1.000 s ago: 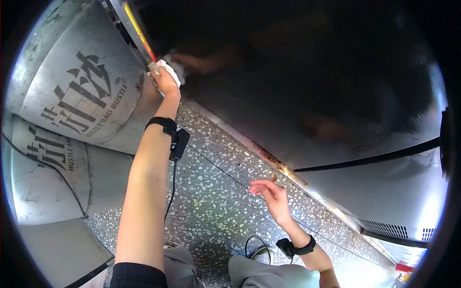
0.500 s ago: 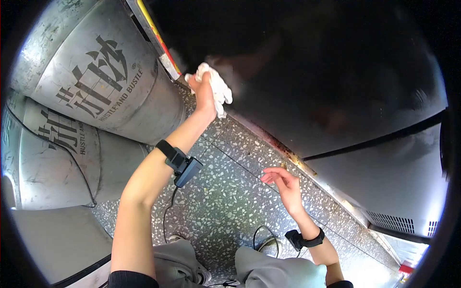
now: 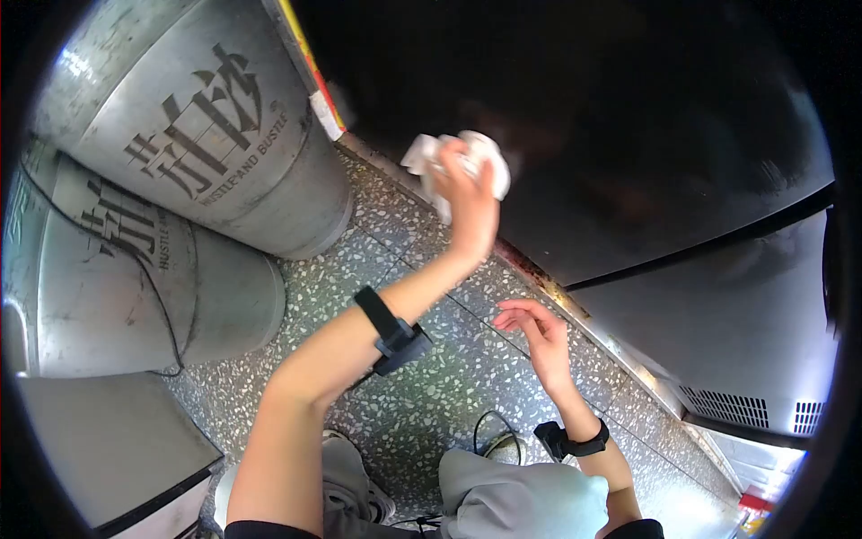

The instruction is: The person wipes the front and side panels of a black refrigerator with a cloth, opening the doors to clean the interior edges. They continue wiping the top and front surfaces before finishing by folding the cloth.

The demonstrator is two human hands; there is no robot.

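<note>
A crumpled white cloth [image 3: 492,154] is in my left hand [image 3: 471,202], with the fingers bent over it. The cloth lies against the lower part of a glossy black panel [image 3: 620,144], close to its bottom edge; hand and cloth are slightly blurred. Lower and to the right, my right hand [image 3: 542,337] hangs above the speckled floor near the foot of the panel. Its fingers are loosely bent, the thumb stands apart, and nothing is in it. Each wrist or forearm carries a black strap with a small device.
Two large grey metal barrels [image 3: 215,135] with printed lettering stand on the left. A grey box-like unit [image 3: 108,440] is at lower left. On the right sits a grey vented panel [image 3: 718,332]. A rusty edge strip [image 3: 561,296] runs along the terrazzo floor [image 3: 377,440].
My left hand and the cloth have moved right along the black panel, away from its left edge. My right hand has barely moved. The view has shifted slightly.
</note>
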